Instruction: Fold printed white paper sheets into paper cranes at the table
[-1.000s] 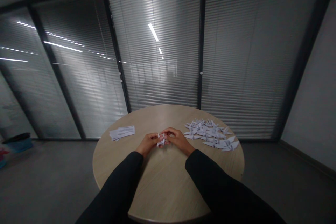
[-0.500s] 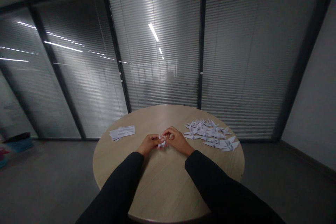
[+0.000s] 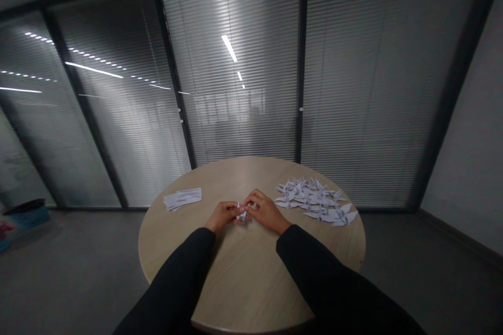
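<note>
A: how many on the go?

B: one folded paper (image 3: 241,215), above mid-table (image 3: 251,277). left hand (image 3: 220,216) and right hand (image 3: 268,212) both pinch it, fingers closed in.

A: rest?

B: one pile of slips (image 3: 183,198) left, one heap of cranes (image 3: 316,200) right, too jumbled to count tbh

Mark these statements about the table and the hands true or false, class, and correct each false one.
1. The left hand and right hand hold a folded white paper. True.
2. The pile of folded papers lies left of the hands. False: it lies to their right.
3. The flat white papers lie on the table. True.
4. Both sleeves are white. False: both are dark.
</note>
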Motion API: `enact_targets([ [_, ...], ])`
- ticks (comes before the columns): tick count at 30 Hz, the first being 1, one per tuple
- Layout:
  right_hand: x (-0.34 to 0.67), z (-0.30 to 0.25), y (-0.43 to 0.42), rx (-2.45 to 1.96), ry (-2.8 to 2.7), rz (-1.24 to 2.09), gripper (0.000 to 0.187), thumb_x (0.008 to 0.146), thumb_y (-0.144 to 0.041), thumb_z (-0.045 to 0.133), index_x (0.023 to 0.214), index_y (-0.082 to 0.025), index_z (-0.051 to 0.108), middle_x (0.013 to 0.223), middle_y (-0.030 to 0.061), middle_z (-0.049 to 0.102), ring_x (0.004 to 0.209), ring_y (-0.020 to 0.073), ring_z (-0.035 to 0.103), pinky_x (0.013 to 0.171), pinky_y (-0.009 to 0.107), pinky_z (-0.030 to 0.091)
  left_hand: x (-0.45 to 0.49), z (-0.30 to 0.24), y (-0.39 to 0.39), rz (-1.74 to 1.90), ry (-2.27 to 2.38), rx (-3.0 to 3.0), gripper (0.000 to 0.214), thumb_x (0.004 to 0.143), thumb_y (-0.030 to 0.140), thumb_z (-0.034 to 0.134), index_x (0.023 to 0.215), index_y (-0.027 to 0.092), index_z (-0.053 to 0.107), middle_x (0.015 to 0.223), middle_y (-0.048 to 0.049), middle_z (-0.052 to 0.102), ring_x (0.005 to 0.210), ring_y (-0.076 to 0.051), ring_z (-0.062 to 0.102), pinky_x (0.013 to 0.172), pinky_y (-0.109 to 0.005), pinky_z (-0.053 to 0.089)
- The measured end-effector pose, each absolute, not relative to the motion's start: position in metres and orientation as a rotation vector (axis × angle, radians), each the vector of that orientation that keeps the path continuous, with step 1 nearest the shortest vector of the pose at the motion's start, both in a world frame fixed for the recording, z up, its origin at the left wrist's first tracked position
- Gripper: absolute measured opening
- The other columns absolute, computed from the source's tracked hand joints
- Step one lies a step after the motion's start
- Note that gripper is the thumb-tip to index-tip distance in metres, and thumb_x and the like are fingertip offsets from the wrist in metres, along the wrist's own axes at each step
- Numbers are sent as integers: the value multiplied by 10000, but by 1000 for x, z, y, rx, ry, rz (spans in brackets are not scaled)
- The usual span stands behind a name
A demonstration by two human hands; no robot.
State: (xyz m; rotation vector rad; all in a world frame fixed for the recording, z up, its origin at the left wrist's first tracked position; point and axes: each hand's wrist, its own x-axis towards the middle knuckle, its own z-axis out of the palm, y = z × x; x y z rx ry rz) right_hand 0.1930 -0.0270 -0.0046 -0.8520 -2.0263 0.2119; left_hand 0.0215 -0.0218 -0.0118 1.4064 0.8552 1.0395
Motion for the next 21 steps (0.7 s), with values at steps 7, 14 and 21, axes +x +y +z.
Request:
enact_targets([
  [7,192,-4,-30,-873,-2023,85,38,778,-163,572,780,-188,600,806,9,533,729,113,520,637,212,410,23,-10,-24,1041,841,1385,439,527,469,779,733,92,691,701,-77,670,661,-163,624,618,-271,510],
  [14,190,-5,-31,-895,-1983,85,40,773,-155,577,754,-187,592,785,2,543,704,109,525,635,208,411,23,-10,-24,1069,853,1342,411,532,425,787,751,87,702,701,-79,668,645,-148,605,591,-251,500],
  [21,188,-4,-31,-892,-1941,75,61,771,-141,576,752,-182,617,761,11,585,703,117,552,650,218,432,24,-10,-23,1103,853,1303,383,534,396,793,744,90,701,698,-77,678,646,-149,612,581,-242,498],
])
